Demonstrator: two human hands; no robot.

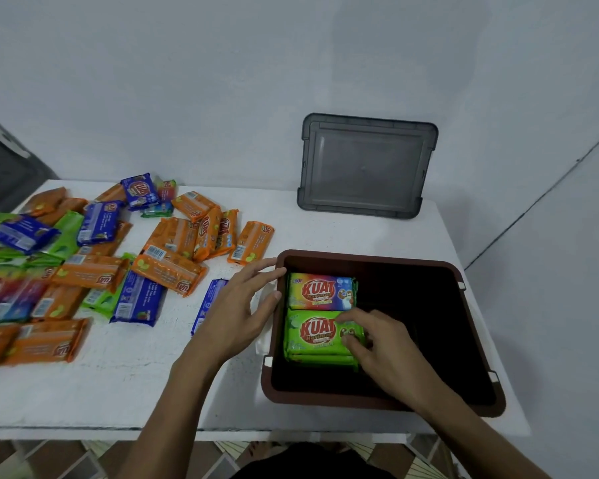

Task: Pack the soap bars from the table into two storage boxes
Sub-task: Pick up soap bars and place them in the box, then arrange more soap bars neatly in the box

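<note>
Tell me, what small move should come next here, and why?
Probably lift the right hand off the green soap bar: the bar already lies flat in the brown box, next to a multicoloured bar. The left hand hovers open at the box's rim, near a blue bar on the table.

storage box (370, 259) right: was free
box left: packed soap bars (317, 292) filled it
table (135, 385) left: loose soap bars (94, 271) crowded it
</note>
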